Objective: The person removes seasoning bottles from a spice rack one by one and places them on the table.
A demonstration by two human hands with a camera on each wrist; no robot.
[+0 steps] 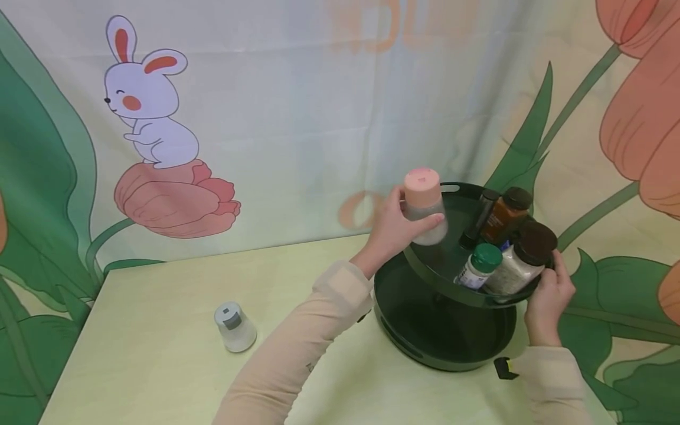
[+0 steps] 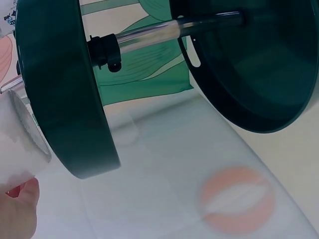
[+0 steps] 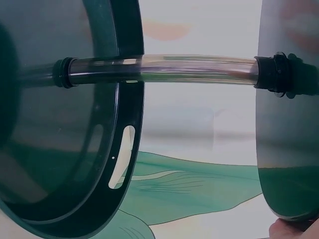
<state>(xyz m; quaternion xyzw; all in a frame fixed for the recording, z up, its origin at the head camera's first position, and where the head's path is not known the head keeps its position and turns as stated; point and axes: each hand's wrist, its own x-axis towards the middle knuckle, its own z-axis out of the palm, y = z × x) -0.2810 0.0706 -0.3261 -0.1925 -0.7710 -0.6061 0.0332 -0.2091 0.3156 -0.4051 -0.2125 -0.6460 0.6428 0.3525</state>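
My left hand [image 1: 395, 227] grips a clear seasoning jar with a pink lid [image 1: 423, 189], holding it over the left edge of a dark green two-tier rack's upper tray [image 1: 443, 289]. In the left wrist view, the jar's pale base [image 2: 20, 139] shows beside that tray. My right hand [image 1: 549, 298] holds the upper tray's right rim, next to a big jar with a brown lid [image 1: 512, 271]. Also on this tray stand a green-capped bottle [image 1: 478, 268], an amber bottle with a dark cap [image 1: 502, 218] and a slim black bottle [image 1: 480, 218].
Beneath is the rack's lower tray [image 1: 446, 330], joined by a metal post [image 3: 199, 68]. A grey-lidded shaker [image 1: 236, 330] stands on the pale table [image 1: 154, 354], left of my left arm. A printed curtain [image 1: 287, 118] hangs behind the table.
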